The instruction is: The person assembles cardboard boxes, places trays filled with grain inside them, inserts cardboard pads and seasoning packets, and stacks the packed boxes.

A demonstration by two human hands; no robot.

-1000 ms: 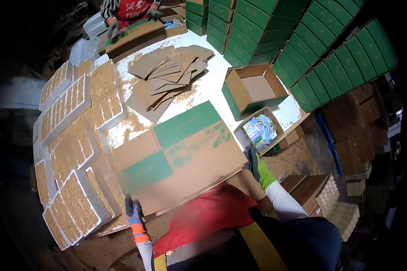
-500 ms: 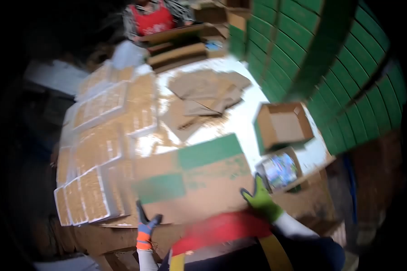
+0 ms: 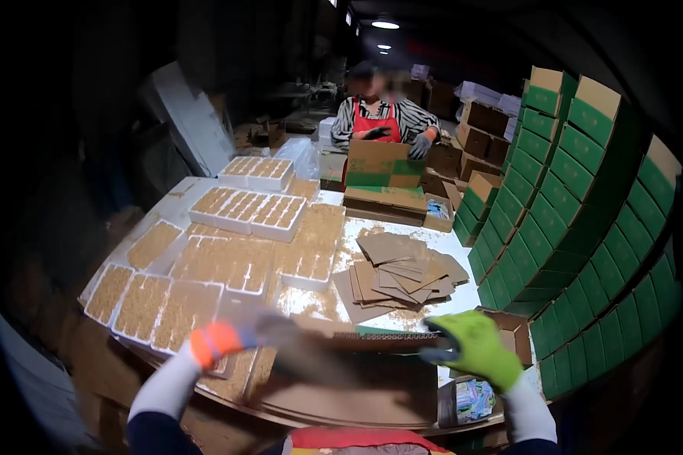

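A cardboard box [image 3: 341, 402] at the near edge of the table shows its dark inside and a raised far edge. Over its left part is my left hand [image 3: 262, 334] in an orange-cuffed glove; its fingers are smeared by motion. Gloved in green and grey, my right hand [image 3: 467, 349] is at the right end of the raised edge, fingers apart, with nothing visible in it. A small carton of colourful packets [image 3: 474, 400] lies just below that hand, and an open box [image 3: 512, 334] is behind it.
White trays of tan grains [image 3: 247, 212] cover the left of the table [image 3: 176, 199]. Loose cardboard sheets [image 3: 402, 273] lie mid-table. Green boxes [image 3: 554, 189] are stacked high at right. Across the table a person in a red apron [image 3: 376, 125] handles another box [image 3: 383, 163].
The view has tilted up. The printed cardboard, earlier lying flat before me, now shows a raised edge and dark inside. Both my hands have risen over it. The co-worker's box has a panel upright.
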